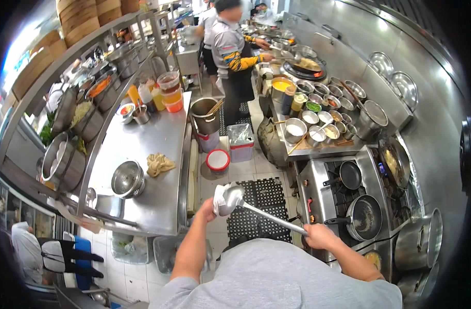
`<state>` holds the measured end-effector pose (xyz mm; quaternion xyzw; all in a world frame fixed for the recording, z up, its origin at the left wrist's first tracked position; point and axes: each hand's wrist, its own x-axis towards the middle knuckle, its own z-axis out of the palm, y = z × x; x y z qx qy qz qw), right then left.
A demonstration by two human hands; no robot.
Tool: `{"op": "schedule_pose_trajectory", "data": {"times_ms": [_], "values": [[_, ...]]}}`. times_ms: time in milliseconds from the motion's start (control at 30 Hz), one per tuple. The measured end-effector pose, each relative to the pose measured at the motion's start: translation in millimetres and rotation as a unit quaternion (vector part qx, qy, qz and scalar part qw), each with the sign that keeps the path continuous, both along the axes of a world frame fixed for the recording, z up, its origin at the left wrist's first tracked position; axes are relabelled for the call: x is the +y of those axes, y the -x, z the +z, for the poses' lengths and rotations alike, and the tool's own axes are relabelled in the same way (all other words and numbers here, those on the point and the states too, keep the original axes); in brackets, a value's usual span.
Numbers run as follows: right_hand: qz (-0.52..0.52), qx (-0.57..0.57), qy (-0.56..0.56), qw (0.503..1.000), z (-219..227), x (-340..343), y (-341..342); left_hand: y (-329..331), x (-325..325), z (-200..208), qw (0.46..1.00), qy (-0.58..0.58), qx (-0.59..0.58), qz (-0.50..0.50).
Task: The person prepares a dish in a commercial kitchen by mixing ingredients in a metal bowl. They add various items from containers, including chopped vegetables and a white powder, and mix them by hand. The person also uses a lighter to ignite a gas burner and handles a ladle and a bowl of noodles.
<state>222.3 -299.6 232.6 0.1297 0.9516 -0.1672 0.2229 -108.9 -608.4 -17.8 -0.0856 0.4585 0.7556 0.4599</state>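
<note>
A metal ladle is held across the front of my body, with its bowl to the left. My right hand is closed around the handle's end. At the bowl, my left hand is closed on a white cloth or paper towel that touches the bowl's rim. The left fingertips are partly hidden behind the cloth.
On the left, a steel table bears a metal strainer bowl and a tan rag. The stove at right holds two frying pans. Beyond it stand several seasoning bowls. A co-worker stands at a wok.
</note>
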Motion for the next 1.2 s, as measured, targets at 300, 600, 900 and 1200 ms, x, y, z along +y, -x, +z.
{"op": "schedule_pose_trajectory", "data": {"times_ms": [300,600,900,1200], "values": [[0.035,-0.009,0.009,0.999,-12,-12,79,31,47,125,0.71,0.342,0.586,-0.19],[-0.298,-0.369,0.659,0.584,-58,51,82,-29,-19,126,0.692,0.449,0.472,0.313],[-0.264,-0.38,0.636,0.618,-15,30,122,-54,-6,35,0.487,0.534,0.664,-0.192],[-0.285,-0.14,0.37,0.873,-49,44,23,-164,-242,-108,0.604,0.656,0.377,-0.252]]}}
